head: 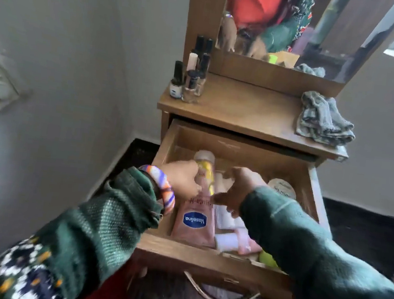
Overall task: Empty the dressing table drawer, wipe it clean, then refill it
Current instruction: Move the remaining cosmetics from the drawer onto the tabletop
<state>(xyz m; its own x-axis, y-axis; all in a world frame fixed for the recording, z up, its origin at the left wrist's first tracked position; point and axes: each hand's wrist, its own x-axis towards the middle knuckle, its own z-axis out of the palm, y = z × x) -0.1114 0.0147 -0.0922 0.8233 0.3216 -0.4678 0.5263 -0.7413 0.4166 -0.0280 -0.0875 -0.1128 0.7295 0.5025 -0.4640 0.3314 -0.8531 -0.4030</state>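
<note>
The wooden drawer (205, 258) of the dressing table is pulled out below me. Inside lie a pink Vaseline tube (193, 225), white and pink tubes (227, 242), a round white jar (282, 187) at the right and a yellow-green thing (267, 258) at the front right. My left hand (183, 178) grips a clear bottle with yellow liquid (205, 168) over the drawer's back left. My right hand (234, 190) reaches in beside it with curled fingers touching the white tubes; whether it holds one is hidden.
A grey cloth (324, 118) lies crumpled on the right of the table top (245, 108). Several nail polish bottles (191, 75) stand at its left. A mirror (291, 25) rises behind. A wall stands close on the left, dark floor on both sides.
</note>
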